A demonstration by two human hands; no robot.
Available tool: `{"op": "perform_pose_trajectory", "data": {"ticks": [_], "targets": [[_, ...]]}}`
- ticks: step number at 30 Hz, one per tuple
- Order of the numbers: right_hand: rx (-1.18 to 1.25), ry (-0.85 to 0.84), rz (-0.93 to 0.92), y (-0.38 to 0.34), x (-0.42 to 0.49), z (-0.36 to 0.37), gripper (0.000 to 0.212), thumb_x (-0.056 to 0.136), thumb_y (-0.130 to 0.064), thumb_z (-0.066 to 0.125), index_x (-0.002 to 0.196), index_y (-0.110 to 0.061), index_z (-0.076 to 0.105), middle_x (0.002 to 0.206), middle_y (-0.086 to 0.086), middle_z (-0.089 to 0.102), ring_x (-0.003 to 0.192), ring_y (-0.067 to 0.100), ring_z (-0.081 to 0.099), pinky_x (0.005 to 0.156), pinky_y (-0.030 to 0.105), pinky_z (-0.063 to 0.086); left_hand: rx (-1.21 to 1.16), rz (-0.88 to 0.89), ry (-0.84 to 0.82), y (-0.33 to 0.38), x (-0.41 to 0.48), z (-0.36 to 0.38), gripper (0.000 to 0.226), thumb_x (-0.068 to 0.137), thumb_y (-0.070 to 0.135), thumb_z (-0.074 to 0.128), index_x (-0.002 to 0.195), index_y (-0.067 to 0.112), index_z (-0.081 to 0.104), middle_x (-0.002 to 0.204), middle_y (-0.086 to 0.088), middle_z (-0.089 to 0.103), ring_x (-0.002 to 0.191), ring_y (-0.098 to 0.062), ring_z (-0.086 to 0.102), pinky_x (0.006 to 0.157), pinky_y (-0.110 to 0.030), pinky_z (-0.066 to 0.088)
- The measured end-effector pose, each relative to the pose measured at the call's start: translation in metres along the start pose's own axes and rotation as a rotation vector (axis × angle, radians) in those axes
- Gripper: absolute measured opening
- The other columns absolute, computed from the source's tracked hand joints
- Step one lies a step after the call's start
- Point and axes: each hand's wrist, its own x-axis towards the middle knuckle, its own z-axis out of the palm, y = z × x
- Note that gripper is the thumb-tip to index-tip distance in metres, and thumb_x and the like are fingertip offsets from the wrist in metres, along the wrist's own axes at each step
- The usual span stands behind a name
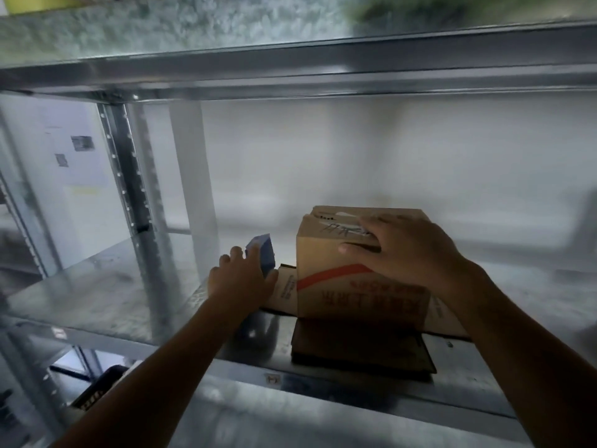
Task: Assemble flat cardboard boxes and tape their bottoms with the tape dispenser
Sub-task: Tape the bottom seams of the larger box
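box (336, 270) – prob. light, stiff card; hold by top edges | R hand (407, 250) flat on box top, fingers straight | L hand (239, 280) grips tape dispenser (264, 253) – left of box

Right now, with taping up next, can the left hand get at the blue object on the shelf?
Likely yes: the left hand already grips the blue object, left of the cardboard box, with nothing between them.

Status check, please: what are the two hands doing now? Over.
Left hand grips blue tape dispenser beside cardboard box. Right hand rests on box top; box upright on metal shelf. Nothing blocking either hand.
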Motion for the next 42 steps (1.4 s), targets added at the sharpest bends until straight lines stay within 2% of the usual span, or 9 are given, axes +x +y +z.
{"op": "perform_pose_trajectory", "data": {"ticks": [6, 9, 16, 24, 28, 33, 37, 39, 42], "targets": [[0.006, -0.035, 0.019, -0.004, -0.003, -0.003, 0.097, 0.068, -0.101, 0.008, 0.131, -0.041, 0.052, 0.136, -0.014, 0.059, 0.123, 0.017, 0.055, 0.082, 0.036, 0.038, 0.153, 0.083, -0.030, -0.008, 0.018, -0.004, 0.080, 0.085, 0.072, 0.061, 0.147, 0.030, 0.031, 0.117, -0.001, 0.069, 0.101, -0.023, 0.068, 0.080, -0.037, 0.052], [0.015, -0.095, 0.058, -0.006, -0.008, -0.006, 0.102, 0.067, -0.102, 0.006, 0.141, -0.043, 0.044, 0.145, -0.014, 0.052, 0.132, 0.018, 0.049, 0.093, 0.040, 0.040, 0.127, 0.126, 0.005, -0.016, 0.020, -0.005, 0.068, 0.089, 0.060, 0.065, 0.143, 0.030, 0.037, 0.110, -0.001, 0.070, 0.096, -0.022, 0.069, 0.073, -0.033, 0.048], [0.047, -0.152, 0.118, -0.012, -0.012, -0.019, 0.106, 0.064, -0.104, 0.008, 0.146, -0.046, 0.040, 0.153, -0.016, 0.046, 0.139, 0.016, 0.043, 0.103, 0.040, 0.040, -0.003, 0.216, 0.119, -0.047, 0.022, -0.016, 0.068, 0.090, 0.061, 0.061, 0.150, 0.041, 0.035, 0.113, -0.004, 0.070, 0.097, -0.024, 0.068, 0.078, -0.034, 0.051], [0.118, -0.149, 0.146, -0.017, -0.012, -0.024, 0.099, 0.066, -0.104, 0.018, 0.144, -0.049, 0.044, 0.148, -0.021, 0.050, 0.136, 0.013, 0.045, 0.094, 0.029, 0.037, -0.265, 0.379, 0.431, -0.026, 0.015, -0.098, 0.072, 0.090, 0.051, 0.071, 0.153, 0.037, 0.041, 0.094, -0.013, 0.075, 0.082, -0.035, 0.069, 0.072, -0.036, 0.053], [0.292, -0.147, 0.204, -0.016, -0.012, -0.028, 0.092, 0.067, -0.103, 0.016, 0.138, -0.052, 0.045, 0.124, -0.026, 0.060, 0.119, 0.010, 0.056, 0.083, 0.028, 0.037, -0.293, 0.561, 0.486, -0.005, 0.021, -0.125, 0.072, 0.090, 0.049, 0.071, 0.154, 0.032, 0.042, 0.095, -0.011, 0.076, 0.076, -0.032, 0.069, 0.070, -0.033, 0.051], [0.736, -0.114, 0.365, -0.001, -0.011, -0.030, 0.089, 0.069, -0.093, 0.043, 0.148, -0.051, 0.038, 0.145, -0.015, 0.052, 0.134, 0.016, 0.049, 0.108, 0.034, 0.037, -0.260, 0.684, 0.372, 0.018, 0.039, -0.132, 0.079, 0.092, 0.047, 0.071, 0.158, 0.035, 0.028, 0.092, -0.009, 0.074, 0.075, -0.024, 0.066, 0.077, -0.038, 0.058], [0.940, -0.093, 0.341, 0.009, -0.008, -0.030, 0.062, 0.093, -0.055, 0.059, 0.149, -0.035, 0.043, 0.137, -0.011, 0.056, 0.110, -0.002, 0.057, 0.082, 0.015, 0.045, -0.260, 0.839, 0.199, 0.022, 0.052, -0.128, 0.076, 0.090, 0.044, 0.074, 0.153, 0.043, 0.031, 0.087, 0.021, 0.067, 0.066, 0.001, 0.061, 0.066, -0.012, 0.047], [0.973, -0.079, 0.356, 0.016, -0.005, -0.030, 0.053, 0.097, -0.043, 0.059, 0.147, -0.034, 0.045, 0.132, -0.012, 0.058, 0.103, -0.005, 0.056, 0.072, 0.011, 0.042, -0.292, 0.875, 0.100, 0.024, 0.059, -0.129, 0.072, 0.088, 0.045, 0.075, 0.151, 0.046, 0.039, 0.100, 0.042, 0.057, 0.082, 0.014, 0.061, 0.069, -0.004, 0.044], [0.977, -0.040, 0.353, 0.024, -0.001, -0.028, 0.043, 0.098, -0.035, 0.059, 0.141, -0.035, 0.051, 0.116, -0.024, 0.059, 0.096, -0.007, 0.057, 0.066, 0.009, 0.041, -0.332, 0.889, -0.009, 0.029, 0.068, -0.136, 0.071, 0.086, 0.048, 0.077, 0.148, 0.051, 0.043, 0.122, 0.043, 0.057, 0.101, 0.012, 0.060, 0.079, -0.007, 0.049]]}}
